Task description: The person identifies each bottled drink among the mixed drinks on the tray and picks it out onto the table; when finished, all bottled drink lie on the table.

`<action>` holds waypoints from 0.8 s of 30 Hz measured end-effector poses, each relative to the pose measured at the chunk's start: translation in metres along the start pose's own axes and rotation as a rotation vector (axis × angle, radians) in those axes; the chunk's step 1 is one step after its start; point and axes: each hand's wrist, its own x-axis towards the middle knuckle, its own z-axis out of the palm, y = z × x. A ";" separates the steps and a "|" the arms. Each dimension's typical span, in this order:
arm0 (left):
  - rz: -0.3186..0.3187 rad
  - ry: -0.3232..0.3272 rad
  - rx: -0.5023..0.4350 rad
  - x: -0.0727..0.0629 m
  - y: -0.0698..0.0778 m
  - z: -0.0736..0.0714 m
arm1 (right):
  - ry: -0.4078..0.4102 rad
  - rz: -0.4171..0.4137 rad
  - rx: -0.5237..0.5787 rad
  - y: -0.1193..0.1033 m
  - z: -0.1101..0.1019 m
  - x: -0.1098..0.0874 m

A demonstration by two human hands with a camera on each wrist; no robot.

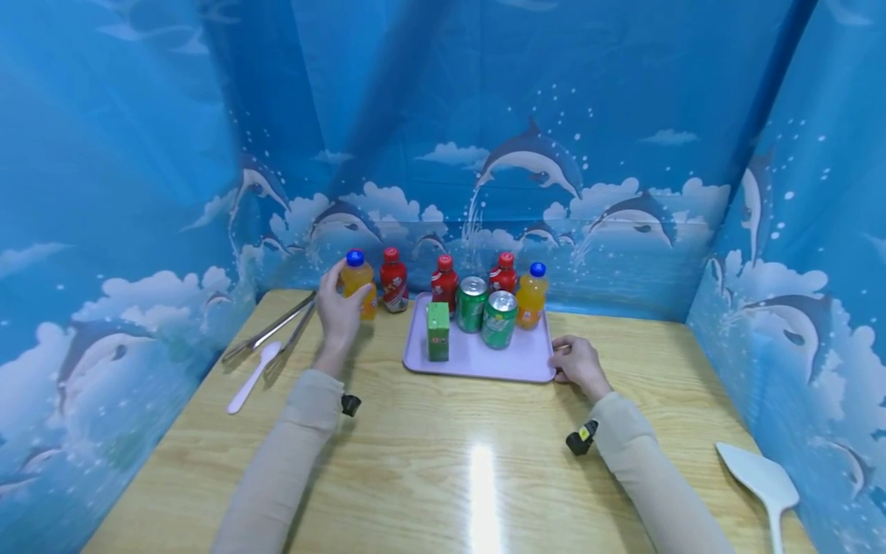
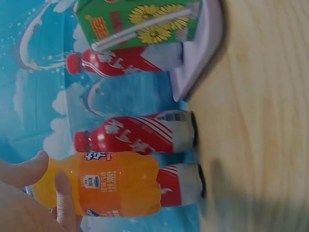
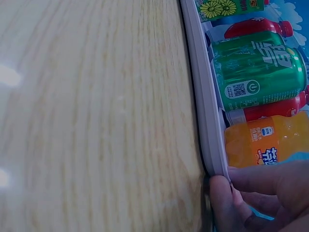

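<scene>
Left hand (image 1: 338, 312) wrapped round orange bottle (image 1: 358, 275), left of tray (image 1: 477, 367); red bottle (image 2: 186, 186) behind mostly hidden. Right hand (image 1: 580, 365) pinches tray's near right corner. Two red bottles (image 1: 444, 282) partly hidden near green cans (image 1: 498, 322). White spatula's (image 1: 761, 473) handle cut off.

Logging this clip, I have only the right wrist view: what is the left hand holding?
Observer: The left hand grips an orange bottle by its upper part.
Operator: Is anything behind that bottle?
Observer: Yes, the left wrist view shows a red bottle partly hidden by it.
</scene>
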 end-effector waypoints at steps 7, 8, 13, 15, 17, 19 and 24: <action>-0.051 -0.001 -0.052 0.003 -0.013 -0.006 | 0.012 0.004 -0.010 0.000 0.001 0.001; -0.057 -0.003 -0.056 0.003 -0.015 -0.007 | 0.012 0.004 -0.011 0.000 0.001 0.001; -0.090 -0.017 -0.034 0.005 -0.022 -0.009 | 0.011 0.002 -0.011 0.001 0.000 0.001; -0.099 -0.025 -0.022 0.005 -0.024 -0.010 | 0.008 -0.002 -0.011 0.002 0.000 0.002; -0.106 -0.032 -0.008 0.006 -0.025 -0.010 | 0.007 -0.004 -0.012 0.002 0.000 0.002; -0.112 -0.038 -0.002 0.006 -0.026 -0.010 | 0.007 -0.007 -0.010 0.003 0.000 0.003; -0.129 -0.045 0.007 0.006 -0.029 -0.011 | 0.008 -0.006 -0.003 0.002 0.001 0.003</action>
